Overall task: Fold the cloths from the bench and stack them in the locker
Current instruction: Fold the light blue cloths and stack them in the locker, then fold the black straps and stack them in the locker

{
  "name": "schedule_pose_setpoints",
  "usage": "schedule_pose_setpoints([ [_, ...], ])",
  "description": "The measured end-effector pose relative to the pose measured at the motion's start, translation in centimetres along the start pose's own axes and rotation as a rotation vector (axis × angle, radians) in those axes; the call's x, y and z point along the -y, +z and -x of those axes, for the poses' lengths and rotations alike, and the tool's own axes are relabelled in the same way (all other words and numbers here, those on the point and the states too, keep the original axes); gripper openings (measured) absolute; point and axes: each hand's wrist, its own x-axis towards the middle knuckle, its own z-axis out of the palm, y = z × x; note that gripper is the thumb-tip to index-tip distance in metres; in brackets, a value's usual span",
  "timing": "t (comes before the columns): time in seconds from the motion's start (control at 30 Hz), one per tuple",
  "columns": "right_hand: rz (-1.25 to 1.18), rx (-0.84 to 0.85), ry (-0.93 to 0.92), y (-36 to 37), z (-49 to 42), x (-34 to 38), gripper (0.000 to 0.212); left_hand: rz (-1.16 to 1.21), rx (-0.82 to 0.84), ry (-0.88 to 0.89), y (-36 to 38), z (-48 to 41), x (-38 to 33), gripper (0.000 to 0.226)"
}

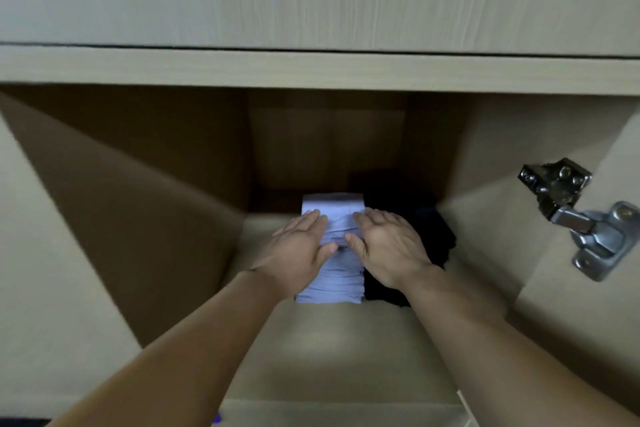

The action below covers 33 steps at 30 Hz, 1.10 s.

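Two flat hands on a folded cloth inside the locker

From the bottom of the frame both forearms reach over the pale locker floor (332, 343); the left hand (299, 248) and right hand (389, 248) lie palm-down, fingers straight, on the folded lavender cloth (341, 276) at frame centre. A dark cloth (438, 236) touches its right side. Farther in is the shadowed back panel (325, 149), and a metal hinge (581, 218) sits at the right edge.

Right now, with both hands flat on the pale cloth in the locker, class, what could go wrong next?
The left hand and right hand press on the pale folded cloth; drawing them back could drag its top layer and loosen the fold. The right hand overlaps the dark cloth beside it, which might get pulled forward.
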Motion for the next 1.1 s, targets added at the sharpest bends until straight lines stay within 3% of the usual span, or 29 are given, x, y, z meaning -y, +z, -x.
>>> schedule_pose_setpoints([
  [0.47, 0.004, 0.110, -0.170, -6.7, 10.2, 7.9, 0.052, -0.087, -0.008, -0.318, -8.7, 19.0, -1.5, 0.058],
  [0.83, -0.125, 0.138, -0.480, -5.3, 23.1, 25.2, 0.052, -0.129, -0.060, -0.731, -11.9, 46.7, 3.7, 0.061],
  [0.97, -0.166, 0.178, -0.575, -3.3, 27.5, 31.3, 0.037, -0.117, -0.079, -0.842, -11.6, 55.2, 5.3, 0.061],
  [1.1, -0.183, 0.234, -0.669, -1.7, 31.2, 36.5, 0.050, -0.086, -0.104, -0.936, -10.4, 62.7, 6.1, 0.061],
])
